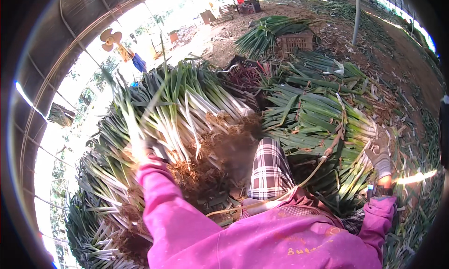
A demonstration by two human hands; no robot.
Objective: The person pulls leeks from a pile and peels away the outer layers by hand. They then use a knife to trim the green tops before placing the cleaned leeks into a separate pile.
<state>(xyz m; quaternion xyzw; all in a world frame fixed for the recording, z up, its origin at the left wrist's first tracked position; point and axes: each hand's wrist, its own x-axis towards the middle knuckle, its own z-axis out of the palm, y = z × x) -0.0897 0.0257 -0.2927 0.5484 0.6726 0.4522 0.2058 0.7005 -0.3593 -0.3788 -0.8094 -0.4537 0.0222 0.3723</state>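
Partway, I'd judge: rooted leeks (189, 105) heaped left look yet to handle, the leek stack (306, 112) at right seems dealt with, my left hand (146, 150) blurred at stems (133, 125), right hand (380, 157) on pale ends (369, 128) (can't tell either grip).

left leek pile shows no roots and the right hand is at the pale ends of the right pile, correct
No: in the head view, the left leek pile shows shaggy brown roots. The right hand is at the pale ends of the right pile.
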